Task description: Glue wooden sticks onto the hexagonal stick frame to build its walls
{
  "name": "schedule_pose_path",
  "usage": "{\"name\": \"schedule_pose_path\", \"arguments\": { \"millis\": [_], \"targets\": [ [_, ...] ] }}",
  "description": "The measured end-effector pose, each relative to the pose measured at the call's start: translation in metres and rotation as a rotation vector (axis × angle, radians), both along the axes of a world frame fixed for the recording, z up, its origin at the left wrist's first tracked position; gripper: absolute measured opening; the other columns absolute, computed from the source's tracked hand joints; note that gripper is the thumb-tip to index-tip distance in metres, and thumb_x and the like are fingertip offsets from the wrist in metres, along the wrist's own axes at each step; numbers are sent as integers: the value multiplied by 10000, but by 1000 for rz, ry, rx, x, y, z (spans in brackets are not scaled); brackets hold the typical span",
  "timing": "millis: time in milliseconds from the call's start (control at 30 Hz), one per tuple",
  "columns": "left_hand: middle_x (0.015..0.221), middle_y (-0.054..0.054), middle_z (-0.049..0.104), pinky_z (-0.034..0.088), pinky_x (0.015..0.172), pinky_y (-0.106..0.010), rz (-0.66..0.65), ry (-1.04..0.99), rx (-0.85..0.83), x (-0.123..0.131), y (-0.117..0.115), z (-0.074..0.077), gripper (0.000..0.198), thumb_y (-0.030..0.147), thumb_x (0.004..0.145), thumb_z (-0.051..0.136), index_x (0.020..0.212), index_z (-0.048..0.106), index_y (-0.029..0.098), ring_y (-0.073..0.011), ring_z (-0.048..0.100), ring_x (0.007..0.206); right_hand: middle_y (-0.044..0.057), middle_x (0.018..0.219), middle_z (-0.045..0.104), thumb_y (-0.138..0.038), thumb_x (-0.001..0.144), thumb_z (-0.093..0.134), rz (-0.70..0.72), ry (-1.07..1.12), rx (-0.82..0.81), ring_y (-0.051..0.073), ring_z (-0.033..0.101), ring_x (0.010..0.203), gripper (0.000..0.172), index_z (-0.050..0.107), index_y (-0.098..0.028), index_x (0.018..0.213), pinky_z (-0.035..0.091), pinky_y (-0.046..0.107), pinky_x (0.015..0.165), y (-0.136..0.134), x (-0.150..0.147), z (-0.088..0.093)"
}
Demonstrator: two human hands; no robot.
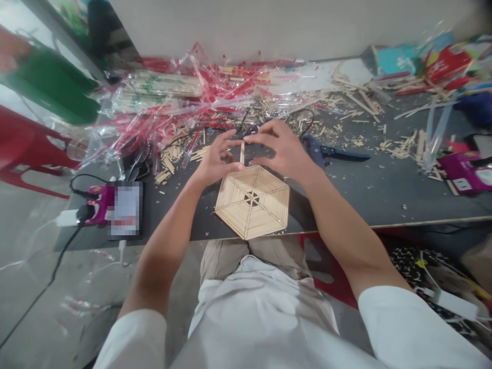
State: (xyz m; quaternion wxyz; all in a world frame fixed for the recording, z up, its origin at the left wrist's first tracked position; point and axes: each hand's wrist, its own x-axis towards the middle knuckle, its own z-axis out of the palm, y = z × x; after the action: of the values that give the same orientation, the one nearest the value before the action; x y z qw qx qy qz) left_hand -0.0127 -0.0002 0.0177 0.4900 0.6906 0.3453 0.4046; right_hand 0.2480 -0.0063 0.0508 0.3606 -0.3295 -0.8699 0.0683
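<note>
- Pale wood sticks form a flat six-sided frame (pixel 251 202). It lies at the near edge of the dark table (pixel 369 197), and its low corner seems to poke out a bit.
- The left hand (pixel 217 159) and right hand (pixel 284 148) are both half open, with bent fingers. They curve around a loose stick (pixel 242 152) just above the frame, but no firm grip shows.
- A bump could tip the frame off the edge.
- Sticks in the frame could pop off if pressed too hard or not stuck well.
- A black knife (pixel 344 153) lies near the right hand, so a slip could cause a cut.
- A black cord (pixel 79 179) lies near the left arm and could catch on it.
- Wood bits (pixel 400 148) and torn clear plastic (pixel 184 87) with red marks cover the back of the table.
- A white wall (pixel 269 25) stands behind it. A red chair (pixel 23 148) is on the left, over a gray floor (pixel 38 307).
</note>
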Motion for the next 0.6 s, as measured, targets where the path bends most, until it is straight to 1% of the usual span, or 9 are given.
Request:
{"name": "schedule_pose_path", "arguments": {
  "millis": [33, 100, 200, 300, 433, 533, 600],
  "targets": [
    [1432, -152, 651, 525, 628, -240, -23, -15, -7, 0, 0, 0, 1137, 655, 597, 960, 1562, 467, 311, -129, 672, 814, 47, 1176, 590, -320, 915, 785, 49, 11, 8, 264, 575, 1105, 396, 686, -367, 1295, 505, 477, 999, -2, -5, -1],
    [1429, -148, 658, 539, 654, -243, -72, -34, -27, 0, 0, 1, 1153, 642, 586, 971, 1568, 462, 317, -137, 686, 840, 39, 1135, 595, -326, 960, 727, 103, 49, 8, 236, 568, 1054, 255, 713, -349, 1214, 502, 436, 950, -4, -13, -3],
    [1423, -149, 669, 553, 653, -234, -129, -29, -78, 2, -4, 8, 1150, 594, 570, 996, 1558, 478, 313, -150, 711, 871, 45, 1079, 605, -359, 993, 673, 125, 88, -2, 222, 558, 998, 139, 735, -313, 1109, 493, 419, 918, -5, -16, -4],
    [1446, -163, 659, 582, 642, -223, -150, -8, -141, 3, -10, 19, 1085, 570, 561, 1004, 1501, 545, 283, -173, 747, 902, 53, 1058, 617, -365, 1009, 636, 95, 76, -40, 226, 559, 989, 125, 736, -309, 1060, 490, 419, 904, -5, -14, 0],
    [1482, -187, 641, 640, 718, -257, -141, -22, -169, 1, -12, 29, 1019, 549, 566, 1006, 1447, 589, 252, -193, 772, 911, 55, 1060, 627, -335, 1007, 634, 80, 63, -61, 235, 577, 1008, 103, 727, -311, 1045, 489, 431, 920, -6, -12, 3],
    [1487, -174, 641, 630, 677, -248, -84, -23, -133, -2, -12, 31, 936, 523, 584, 996, 1402, 630, 252, -185, 766, 898, 50, 1060, 629, -303, 999, 645, 38, 66, -56, 246, 588, 1043, 99, 726, -314, 1056, 490, 453, 958, -6, -11, 2],
    [1437, -152, 675, 598, 611, -233, -2, -9, -101, -1, -11, 33, 819, 485, 626, 971, 1350, 675, 246, -162, 745, 849, 52, 1057, 628, -290, 1002, 639, -11, 75, -49, 258, 589, 1071, 113, 728, -315, 1068, 488, 471, 980, -5, -9, 1]
  ]
}}
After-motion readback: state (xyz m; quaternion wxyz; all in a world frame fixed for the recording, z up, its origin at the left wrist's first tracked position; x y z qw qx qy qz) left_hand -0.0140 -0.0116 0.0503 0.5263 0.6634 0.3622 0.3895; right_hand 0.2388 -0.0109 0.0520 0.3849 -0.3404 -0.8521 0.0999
